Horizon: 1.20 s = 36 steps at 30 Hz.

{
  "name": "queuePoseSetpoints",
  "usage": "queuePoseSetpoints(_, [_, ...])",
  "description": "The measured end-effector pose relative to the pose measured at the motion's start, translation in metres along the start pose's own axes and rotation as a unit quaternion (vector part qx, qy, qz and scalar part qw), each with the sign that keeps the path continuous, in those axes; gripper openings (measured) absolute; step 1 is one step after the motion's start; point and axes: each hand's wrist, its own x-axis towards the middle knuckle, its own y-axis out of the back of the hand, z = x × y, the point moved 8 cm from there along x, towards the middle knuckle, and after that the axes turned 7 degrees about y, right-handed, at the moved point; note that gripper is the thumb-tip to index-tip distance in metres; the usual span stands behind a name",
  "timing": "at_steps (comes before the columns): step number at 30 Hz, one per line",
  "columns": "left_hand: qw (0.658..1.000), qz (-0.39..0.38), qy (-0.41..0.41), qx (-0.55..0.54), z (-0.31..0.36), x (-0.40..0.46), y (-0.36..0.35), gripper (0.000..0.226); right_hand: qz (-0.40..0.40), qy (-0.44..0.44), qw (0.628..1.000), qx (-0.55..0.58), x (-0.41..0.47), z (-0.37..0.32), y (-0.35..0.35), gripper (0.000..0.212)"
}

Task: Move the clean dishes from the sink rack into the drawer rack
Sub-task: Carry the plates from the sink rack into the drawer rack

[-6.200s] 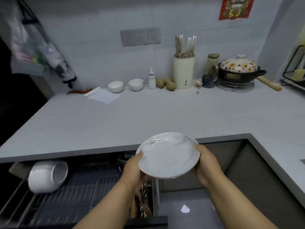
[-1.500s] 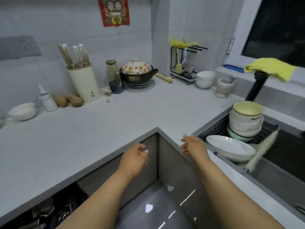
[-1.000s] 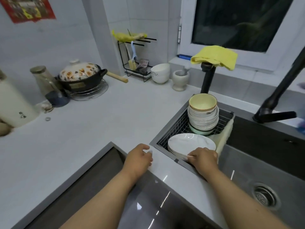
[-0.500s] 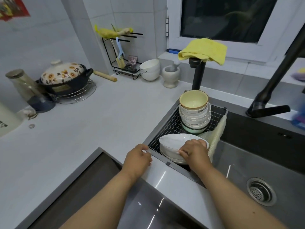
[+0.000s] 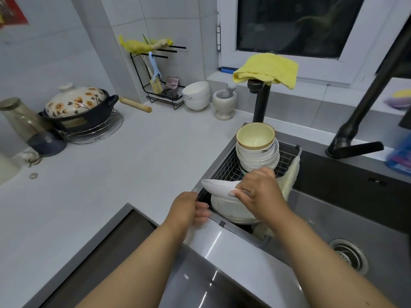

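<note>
A wire sink rack point(image 5: 225, 168) sits in the left end of the sink. In it stands a stack of bowls point(image 5: 257, 153) with a cream bowl on top, and nearer me a stack of white plates point(image 5: 231, 208). My right hand point(image 5: 259, 191) grips the top white plate point(image 5: 219, 186) by its near rim and holds it tilted, lifted off the stack. My left hand point(image 5: 189, 208) rests at the rack's near left corner, its fingers loosely bent by the rim of the plate stack and holding nothing. The drawer rack is out of view.
Grey countertop point(image 5: 111, 185) spreads to the left, with a flowered clay pot point(image 5: 77, 107), a glass jar point(image 5: 26, 123), white bowls point(image 5: 196, 95) and a mortar point(image 5: 224, 103) at the back. Black faucet point(image 5: 355, 121) and a yellow cloth point(image 5: 266, 70) stand behind the sink; the drain point(image 5: 350, 254) is at right.
The view turned from the drawer to the sink. My right hand reached the plate stack, gripped the top plate and tilted it up; my left hand moved to the rack's corner.
</note>
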Motion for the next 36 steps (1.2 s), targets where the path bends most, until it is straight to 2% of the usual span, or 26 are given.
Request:
queuePoseSetpoints(3, [0.989,-0.051,0.067,-0.125,0.001,-0.007,-0.002,0.045,0.004,0.067,0.998,0.015,0.017,-0.025,0.016,0.032])
queuePoseSetpoints(6, [0.972,-0.098,0.095,-0.192,0.002,-0.011,-0.001,0.059,0.005,0.125,0.992,0.025,0.026,-0.053,0.025,0.031])
queuePoseSetpoints(10, [0.95,-0.104,0.075,-0.285,0.008,-0.022,0.012,0.04,-0.015,0.178,0.983,0.043,0.028,-0.083,0.023,0.032])
queuePoseSetpoints(12, [0.945,-0.085,0.054,-0.31,0.006,-0.028,0.025,0.041,-0.034,0.196,0.978,0.058,0.029,-0.095,0.02,0.031])
queuePoseSetpoints(15, [0.944,-0.055,0.02,-0.324,-0.001,-0.036,0.048,0.046,-0.031,0.13,0.98,0.146,0.037,-0.1,0.026,0.039])
queuePoseSetpoints(18, [0.944,-0.008,-0.007,-0.331,-0.01,-0.05,0.08,0.037,0.02,0.007,0.981,0.195,0.049,-0.095,0.035,0.048])
queuePoseSetpoints(21, [0.944,0.034,-0.04,-0.326,-0.023,-0.073,0.117,0.031,0.019,-0.127,0.969,0.212,0.052,-0.093,0.021,0.048])
queuePoseSetpoints(25, [0.934,0.078,-0.081,-0.339,-0.05,-0.115,0.169,0.036,-0.066,-0.28,0.905,0.313,0.037,-0.119,-0.029,0.042])
queuePoseSetpoints(27, [0.926,0.097,-0.098,-0.352,-0.066,-0.141,0.195,0.036,-0.125,-0.32,0.844,0.411,0.025,-0.156,-0.052,0.038])
queuePoseSetpoints(31, [0.898,0.148,-0.112,-0.399,-0.112,-0.199,0.249,0.038,-0.223,-0.339,0.713,0.571,0.003,-0.249,-0.077,0.02])
queuePoseSetpoints(34, [0.874,0.195,-0.11,-0.431,-0.155,-0.244,0.29,0.04,-0.306,-0.334,0.647,0.613,-0.016,-0.322,-0.089,0.036])
queuePoseSetpoints(36, [0.858,0.223,-0.101,-0.451,-0.186,-0.274,0.314,0.04,-0.346,-0.329,0.612,0.631,-0.031,-0.368,-0.096,0.036])
